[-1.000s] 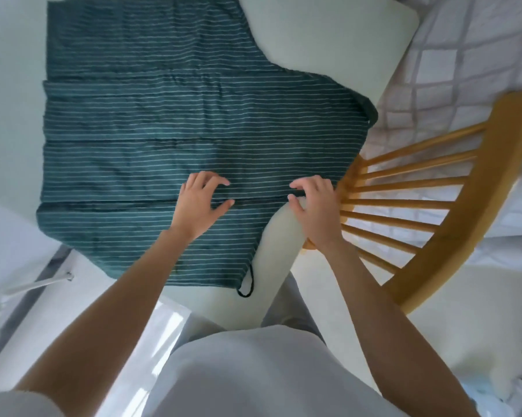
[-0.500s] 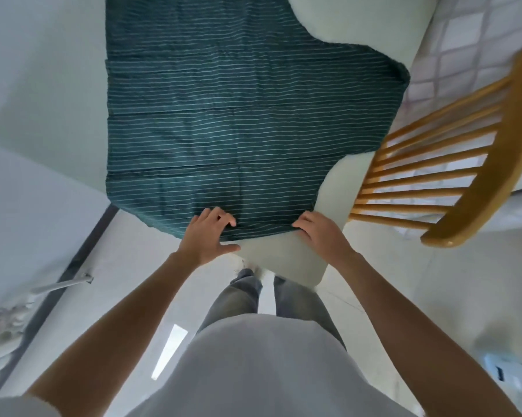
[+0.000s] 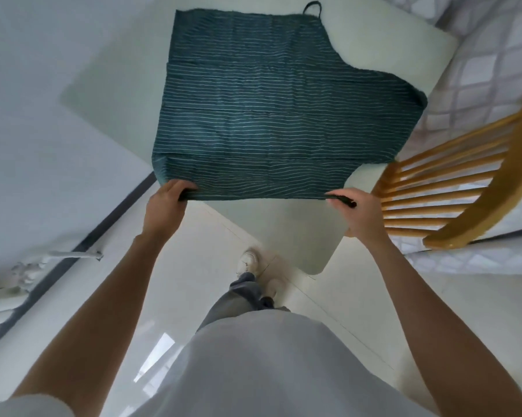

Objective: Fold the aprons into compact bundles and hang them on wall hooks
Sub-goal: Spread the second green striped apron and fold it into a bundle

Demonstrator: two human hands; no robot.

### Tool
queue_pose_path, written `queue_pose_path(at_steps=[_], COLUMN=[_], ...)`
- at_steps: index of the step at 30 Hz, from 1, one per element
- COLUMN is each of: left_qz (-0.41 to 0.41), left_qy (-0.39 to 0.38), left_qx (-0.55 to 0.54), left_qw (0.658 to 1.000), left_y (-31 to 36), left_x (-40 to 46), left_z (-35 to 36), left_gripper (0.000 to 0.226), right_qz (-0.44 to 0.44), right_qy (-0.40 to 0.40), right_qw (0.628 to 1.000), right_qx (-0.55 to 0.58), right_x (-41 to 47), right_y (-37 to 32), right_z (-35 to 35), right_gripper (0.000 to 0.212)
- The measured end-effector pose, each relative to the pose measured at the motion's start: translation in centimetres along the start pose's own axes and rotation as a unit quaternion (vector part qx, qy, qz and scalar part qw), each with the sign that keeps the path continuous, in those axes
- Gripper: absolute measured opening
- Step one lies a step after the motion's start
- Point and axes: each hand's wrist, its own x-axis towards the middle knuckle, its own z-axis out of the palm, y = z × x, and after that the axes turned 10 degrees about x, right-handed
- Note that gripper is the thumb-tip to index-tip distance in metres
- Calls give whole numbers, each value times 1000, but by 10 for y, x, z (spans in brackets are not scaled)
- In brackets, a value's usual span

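Observation:
A dark teal apron (image 3: 271, 115) with thin white stripes lies spread flat on a white table (image 3: 374, 37), its neck loop at the far edge. My left hand (image 3: 169, 200) grips the near left corner of the apron. My right hand (image 3: 356, 209) grips the near right corner, with a dark strap end poking out past the fingers. The near edge is lifted slightly off the table between both hands. No wall hooks are in view.
A wooden spindle-back chair (image 3: 470, 182) stands close at the right of the table. A quilted bed cover (image 3: 479, 55) lies beyond it. A white wall with a dark skirting strip (image 3: 82, 245) runs along the left. My feet stand on pale floor tiles.
Both hands slid from the apron's middle back to its near edge, spread apart to the corners and took hold of them. The view pulled back from the table.

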Motion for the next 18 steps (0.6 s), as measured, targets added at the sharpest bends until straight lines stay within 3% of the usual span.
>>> queue_pose_path(at_steps=[4, 6, 11, 18], left_qz=[-7, -32, -53, 8], left_qy=[-130, -137, -31, 99], left_qx=[-2, 16, 25, -8], left_qw=[992, 990, 998, 995], left_y=[-10, -11, 6, 14], left_x=[-29, -41, -31, 54], left_z=[0, 2, -14, -50], left_gripper=[23, 24, 22, 17], right_qz=[-6, -14, -112, -112], right_qy=[-107, -121, -35, 65], right_qw=[992, 990, 989, 985], right_qx=[-64, -78, -85, -111], right_x=[-17, -20, 4, 97], right_y=[4, 0, -28, -70], right_z=[-13, -18, -31, -43], right_gripper=[19, 20, 20, 24])
